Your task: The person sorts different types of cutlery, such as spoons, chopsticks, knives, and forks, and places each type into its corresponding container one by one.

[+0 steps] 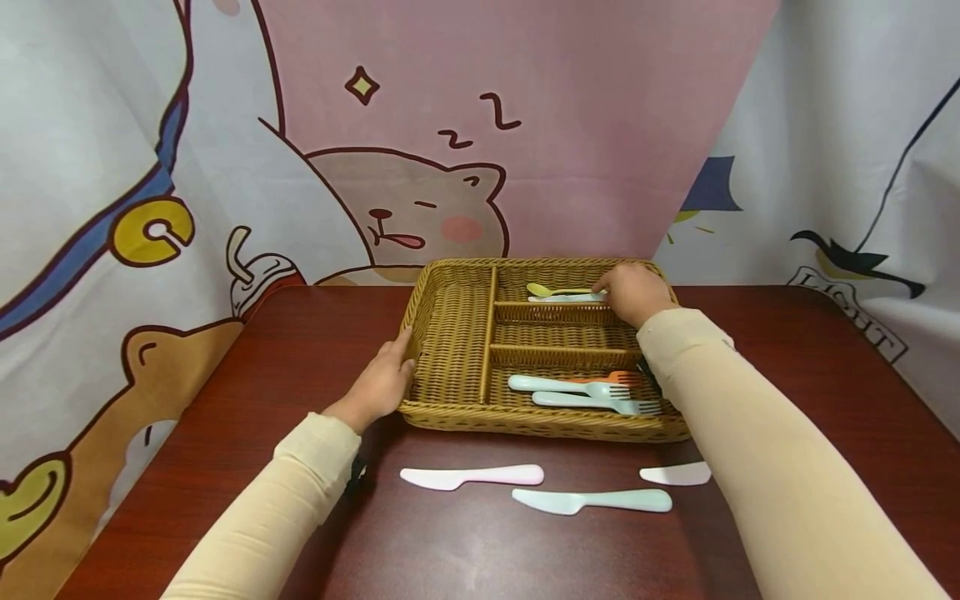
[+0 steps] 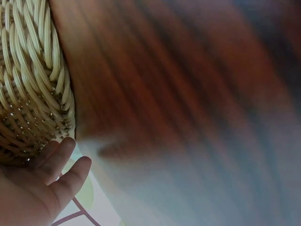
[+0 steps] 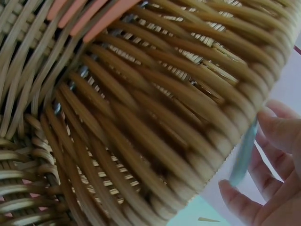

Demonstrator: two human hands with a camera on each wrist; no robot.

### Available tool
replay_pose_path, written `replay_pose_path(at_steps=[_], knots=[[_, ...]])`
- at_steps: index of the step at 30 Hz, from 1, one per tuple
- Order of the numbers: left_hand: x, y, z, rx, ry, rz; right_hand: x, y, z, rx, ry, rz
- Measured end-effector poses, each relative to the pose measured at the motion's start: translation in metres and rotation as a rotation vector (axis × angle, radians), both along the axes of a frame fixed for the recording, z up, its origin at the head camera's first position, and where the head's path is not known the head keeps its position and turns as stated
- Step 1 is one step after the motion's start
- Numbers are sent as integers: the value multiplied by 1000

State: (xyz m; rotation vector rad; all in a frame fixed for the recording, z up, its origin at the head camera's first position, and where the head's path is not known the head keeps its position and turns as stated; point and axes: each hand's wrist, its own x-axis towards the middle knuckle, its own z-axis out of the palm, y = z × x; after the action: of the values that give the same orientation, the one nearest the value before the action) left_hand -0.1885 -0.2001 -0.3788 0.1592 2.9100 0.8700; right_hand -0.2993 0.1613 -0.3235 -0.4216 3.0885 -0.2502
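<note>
A wicker cutlery basket (image 1: 450, 410) with dividers sits on the table. My left hand (image 1: 381, 379) rests its straight fingers against the basket's left side; the left wrist view shows those fingers (image 2: 63, 155) by the woven wall. Over the back right compartment, my right hand (image 1: 637, 292) pinches a light blue piece of cutlery (image 3: 244, 157), whose kind I cannot tell. Beside it in that compartment is a yellow spoon (image 1: 558, 291). In the front compartment are light blue forks (image 1: 551, 384) and an orange fork (image 1: 624, 377), partly covered.
On the dark red table (image 1: 450, 550), in front of the basket, lie a pink-handled knife (image 1: 495, 475), a light blue knife (image 1: 600, 501) and a pale knife (image 1: 678, 474) partly hidden by the right sleeve. A cartoon-printed curtain (image 1: 600, 125) hangs behind the table.
</note>
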Motion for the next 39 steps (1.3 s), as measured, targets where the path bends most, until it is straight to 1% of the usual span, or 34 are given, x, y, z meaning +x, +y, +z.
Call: replay_pose_path(at_steps=[6, 9, 11, 18, 21, 24, 30, 34, 39], knots=[[1, 3, 0, 7, 2, -5, 2, 3, -1, -11, -29, 0], [1, 4, 1, 7, 0, -5, 4, 4, 0, -53, -45, -7], [1, 4, 1, 2, 2, -8, 7, 6, 2, -93, -47, -3], [1, 1, -1, 17, 12, -11, 12, 12, 6, -303, -77, -10], [3, 1, 1, 20, 22, -12, 14, 15, 7, -370, -87, -7], [4, 0, 1, 19, 18, -7, 17, 17, 9, -413, -83, -1], [2, -1, 0, 3, -1, -4, 27, 20, 12, -483, -70, 15], [2, 0, 2, -1, -7, -5, 36, 21, 16, -525, -47, 23], [2, 1, 3, 4, -1, -4, 51, 24, 21, -530, -13, 45]])
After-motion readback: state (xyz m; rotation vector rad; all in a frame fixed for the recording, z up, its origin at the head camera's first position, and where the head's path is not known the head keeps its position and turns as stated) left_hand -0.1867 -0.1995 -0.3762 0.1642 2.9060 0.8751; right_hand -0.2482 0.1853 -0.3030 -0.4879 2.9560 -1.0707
